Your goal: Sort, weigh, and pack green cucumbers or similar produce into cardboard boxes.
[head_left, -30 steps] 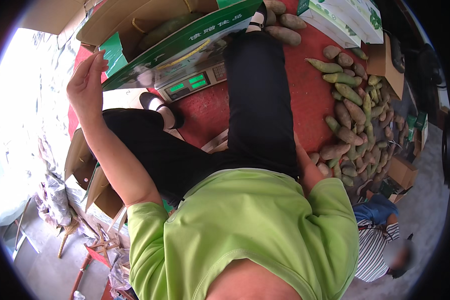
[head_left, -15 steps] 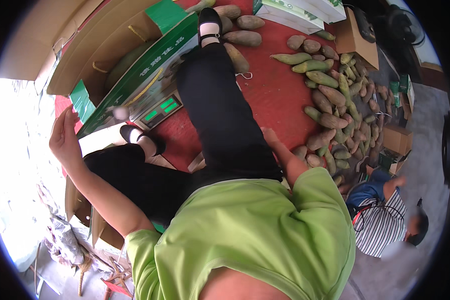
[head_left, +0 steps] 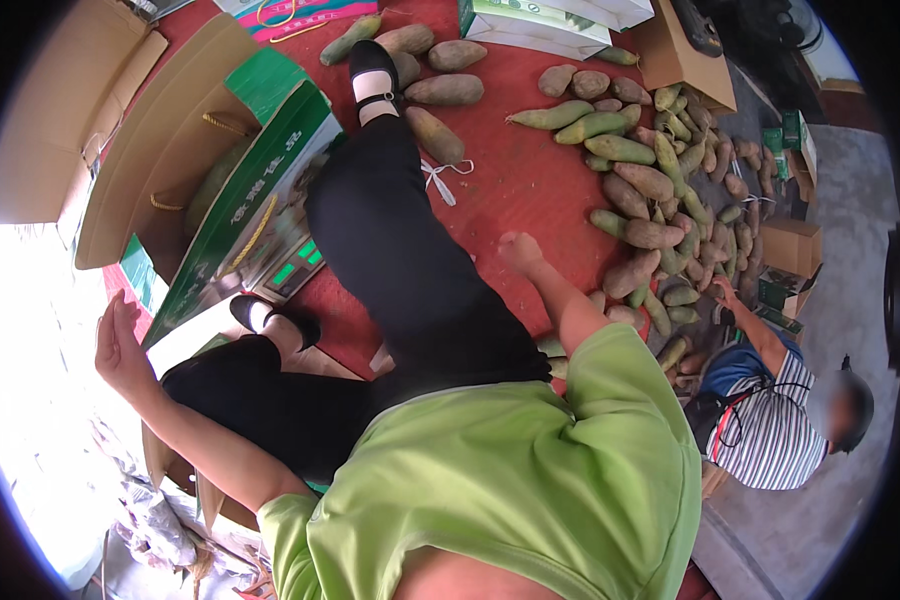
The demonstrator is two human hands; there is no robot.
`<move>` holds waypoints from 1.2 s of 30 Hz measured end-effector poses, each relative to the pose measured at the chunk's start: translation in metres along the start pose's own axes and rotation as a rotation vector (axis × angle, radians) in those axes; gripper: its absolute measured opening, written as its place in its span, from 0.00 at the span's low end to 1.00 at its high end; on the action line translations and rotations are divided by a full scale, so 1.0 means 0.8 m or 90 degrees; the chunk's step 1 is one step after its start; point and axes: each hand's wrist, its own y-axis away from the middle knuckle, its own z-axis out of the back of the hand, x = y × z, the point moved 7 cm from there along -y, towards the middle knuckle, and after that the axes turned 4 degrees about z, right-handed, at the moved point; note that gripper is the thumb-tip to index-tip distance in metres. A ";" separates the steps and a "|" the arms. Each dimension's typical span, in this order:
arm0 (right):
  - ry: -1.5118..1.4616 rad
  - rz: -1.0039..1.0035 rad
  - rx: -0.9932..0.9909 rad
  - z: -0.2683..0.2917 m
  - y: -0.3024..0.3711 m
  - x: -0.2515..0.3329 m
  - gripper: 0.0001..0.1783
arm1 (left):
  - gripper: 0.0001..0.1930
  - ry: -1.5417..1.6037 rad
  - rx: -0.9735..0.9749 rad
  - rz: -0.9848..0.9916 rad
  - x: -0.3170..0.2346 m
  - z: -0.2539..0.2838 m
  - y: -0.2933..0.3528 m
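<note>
Sweet potatoes (head_left: 660, 200) are what this is about: a big loose heap of brown and greenish tubers lying on the red floor mat (head_left: 510, 180), off to the person's right and running away toward the far cartons.

Nearest the camera, the right hand (head_left: 518, 250) is curled into a loose fist, knuckles resting on the mat just beside the right leg, short of the heap. I can't see anything in it, though the palm side faces down, so a small item could be hidden. The left hand (head_left: 120, 345) is raised out to the side with fingers straight and together, flat open, holding nothing, near the edge of the green gift box (head_left: 255, 205).

My read: this looks like a pause between picks, with the person seated and leaning on the right fist. The next move would call for reaching further right to the closest tubers and getting one over to the box side.

Further out, a digital scale (head_left: 292, 268) peeks from under the green box; only its lit display corner shows. The box's inside is mostly hidden by its flap. Four more tubers (head_left: 440, 90) lie by the far shoe.

A co-worker in a striped shirt (head_left: 770, 440) reaches a hand (head_left: 722, 292) into the heap's near end. The left side is blown out by glare, so nothing is readable there.
</note>
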 end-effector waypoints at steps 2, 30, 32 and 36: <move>0.012 0.006 -0.020 0.027 -0.028 0.006 0.11 | 0.11 -0.006 -0.020 -0.001 0.002 0.002 -0.002; 0.695 0.112 -0.010 0.162 -0.294 0.066 0.16 | 0.11 -0.161 0.106 0.052 -0.038 -0.031 -0.023; 0.727 0.167 -0.093 0.161 -0.292 0.069 0.09 | 0.11 -0.158 0.114 0.050 -0.038 -0.034 -0.023; 0.719 0.168 -0.061 0.168 -0.278 0.071 0.10 | 0.12 -0.125 0.130 0.051 -0.039 -0.037 -0.021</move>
